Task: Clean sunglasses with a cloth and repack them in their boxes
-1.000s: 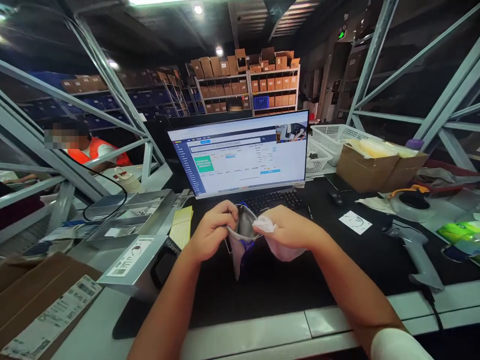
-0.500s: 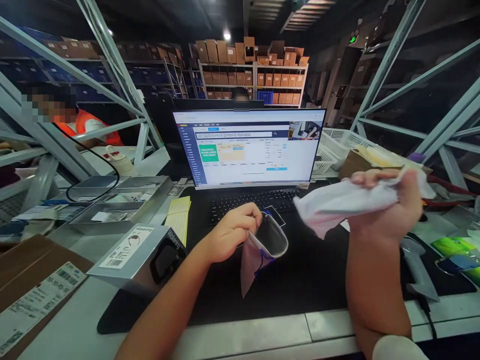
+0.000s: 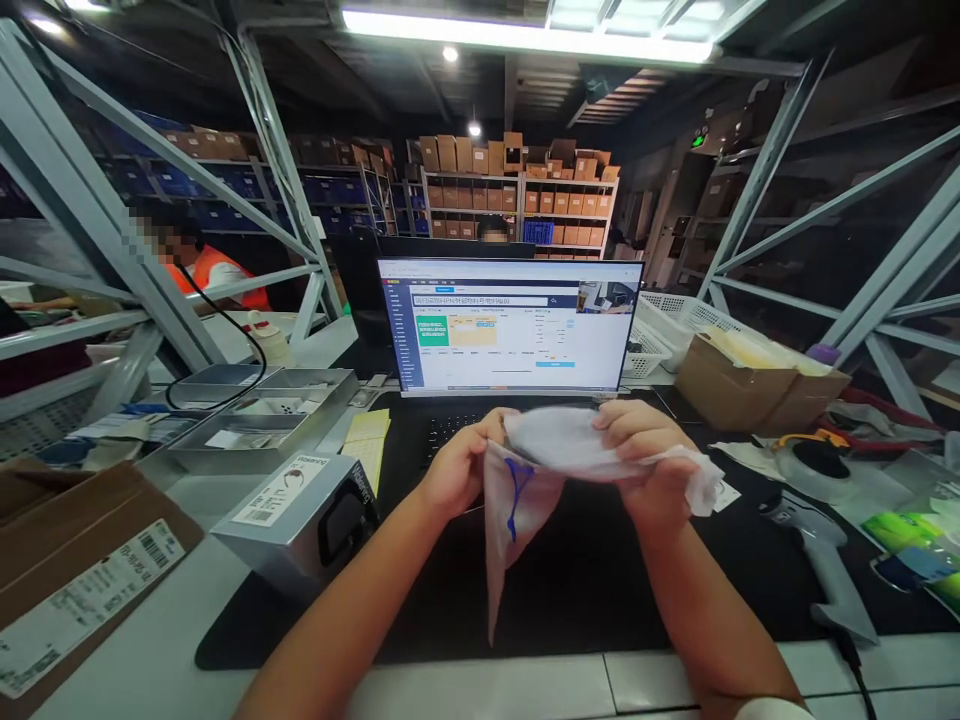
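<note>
My left hand (image 3: 459, 470) is closed on the upper edge of a pale drawstring pouch (image 3: 534, 510) with a blue cord, which hangs down limp below. My right hand (image 3: 651, 455) grips a white wrapped bundle (image 3: 559, 438), its loose crumpled end sticking out past the fingers on the right. The bundle's far end lies at the pouch's mouth, close to my left fingers; whether part of it is inside cannot be made out. What the white wrapping covers is hidden. Both items are held above the black desk mat (image 3: 585, 590).
A monitor (image 3: 510, 335) and keyboard (image 3: 448, 430) stand ahead. To the left are a grey product box (image 3: 262, 548), yellow sheets (image 3: 365, 440), metal trays (image 3: 225, 455) and a cardboard box (image 3: 90, 570). A barcode scanner (image 3: 821, 560) and tape roll (image 3: 821, 457) lie right. A person in orange (image 3: 225, 278) is beyond the frame.
My right hand has brought the white bundle left and down to the pouch's mouth. The pouch opening, which faced up and showed its grey inside, is now covered. My view has tilted up.
</note>
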A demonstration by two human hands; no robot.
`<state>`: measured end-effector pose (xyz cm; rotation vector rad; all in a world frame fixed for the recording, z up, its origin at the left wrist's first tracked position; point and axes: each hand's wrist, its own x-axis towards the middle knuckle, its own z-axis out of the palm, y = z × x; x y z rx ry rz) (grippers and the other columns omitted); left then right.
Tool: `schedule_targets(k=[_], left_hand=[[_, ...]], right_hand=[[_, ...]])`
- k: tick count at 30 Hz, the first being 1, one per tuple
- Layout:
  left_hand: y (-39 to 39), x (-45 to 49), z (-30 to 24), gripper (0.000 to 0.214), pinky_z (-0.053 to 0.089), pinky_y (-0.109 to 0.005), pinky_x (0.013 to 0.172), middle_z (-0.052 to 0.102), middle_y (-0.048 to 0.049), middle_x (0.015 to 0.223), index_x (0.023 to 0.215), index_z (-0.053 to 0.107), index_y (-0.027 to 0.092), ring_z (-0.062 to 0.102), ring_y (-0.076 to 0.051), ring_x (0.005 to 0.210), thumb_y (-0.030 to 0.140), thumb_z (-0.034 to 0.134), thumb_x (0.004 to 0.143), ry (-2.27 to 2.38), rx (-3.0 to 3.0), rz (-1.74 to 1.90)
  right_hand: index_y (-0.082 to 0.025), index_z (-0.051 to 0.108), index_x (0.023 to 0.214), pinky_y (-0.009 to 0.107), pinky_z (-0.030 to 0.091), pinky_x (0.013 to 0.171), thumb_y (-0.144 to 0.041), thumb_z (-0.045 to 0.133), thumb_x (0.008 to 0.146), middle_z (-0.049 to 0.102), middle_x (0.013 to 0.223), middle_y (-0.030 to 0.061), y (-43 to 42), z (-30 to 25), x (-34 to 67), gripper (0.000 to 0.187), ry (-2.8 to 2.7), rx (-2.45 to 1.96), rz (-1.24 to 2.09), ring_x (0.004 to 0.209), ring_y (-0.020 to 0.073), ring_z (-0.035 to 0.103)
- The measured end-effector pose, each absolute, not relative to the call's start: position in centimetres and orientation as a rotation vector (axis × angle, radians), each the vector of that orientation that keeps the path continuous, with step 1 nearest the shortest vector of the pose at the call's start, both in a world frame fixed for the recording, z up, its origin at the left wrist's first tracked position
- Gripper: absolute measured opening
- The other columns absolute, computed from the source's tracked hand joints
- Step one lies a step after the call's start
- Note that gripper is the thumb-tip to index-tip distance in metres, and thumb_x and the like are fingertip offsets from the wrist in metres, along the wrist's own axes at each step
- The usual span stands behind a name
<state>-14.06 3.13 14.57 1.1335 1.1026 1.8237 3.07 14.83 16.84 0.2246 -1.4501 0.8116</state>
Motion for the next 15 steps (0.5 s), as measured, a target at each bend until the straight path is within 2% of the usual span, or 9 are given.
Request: schedule_targets(k=[3,5,8,11,13,15], left_hand=[[3.3,-13.9,15.0,0.01,0.052,-0.045,0.092,0.067,-0.0101,0.102,0.064,0.049,0.019,0.065,-0.028,0.094,0.029,0.049,0.066,1.109,0.977,1.812],[3.3,-13.8,15.2,0.009,0.05,-0.045,0.096,0.069,-0.0095,0.105,0.069,0.053,0.019,0.066,-0.029,0.098,0.027,0.051,0.067,1.152,0.962,1.788],[3.2,-13.9,15.2,0.008,0.047,-0.04,0.101,0.067,-0.0079,0.122,0.073,0.057,0.019,0.062,-0.029,0.111,0.026,0.055,0.07,1.267,1.048,1.796],[3.2,-14.5,15.1,0.008,0.048,-0.04,0.1,0.064,-0.0079,0.131,0.074,0.055,0.019,0.062,-0.029,0.115,0.027,0.055,0.074,1.288,1.094,1.878],[3.2,-15.0,14.9,0.007,0.049,-0.042,0.101,0.061,-0.0085,0.133,0.075,0.054,0.018,0.063,-0.031,0.116,0.025,0.054,0.076,1.267,1.11,1.992],[3.1,-15.5,14.7,0.006,0.047,-0.044,0.106,0.058,-0.0082,0.133,0.077,0.054,0.018,0.063,-0.031,0.12,0.023,0.052,0.08,1.284,1.188,2.155]], right_hand=[[-0.029,0.074,0.072,0.05,0.057,0.077,-0.066,0.045,0.096,0.067,0.065,0.0061,14.6,17.0,3.7,0.053,-1.614,0.321,0.899,0.069,0.0271,0.069],[-0.029,0.078,0.077,0.049,0.057,0.081,-0.065,0.044,0.097,0.07,0.071,0.007,14.3,16.8,3.4,0.053,-1.662,0.364,0.967,0.076,0.0272,0.071],[-0.03,0.081,0.093,0.046,0.055,0.094,-0.066,0.04,0.098,0.073,0.102,0.0097,14.6,16.5,2.1,0.055,-1.779,0.235,0.986,0.102,0.0277,0.069],[-0.027,0.077,0.112,0.044,0.047,0.107,-0.062,0.043,0.1,0.062,0.135,0.0099,15.6,16.3,1.2,0.051,-1.932,-0.035,0.993,0.126,0.0274,0.058],[-0.025,0.074,0.12,0.042,0.05,0.102,-0.062,0.045,0.099,0.06,0.139,0.0107,16.4,16.2,0.9,0.052,-2.013,-0.213,1.114,0.127,0.0281,0.057],[-0.023,0.069,0.128,0.041,0.057,0.086,-0.068,0.045,0.096,0.064,0.133,0.0127,16.8,16.1,0.8,0.06,-2.068,-0.334,1.379,0.114,0.0287,0.065]])
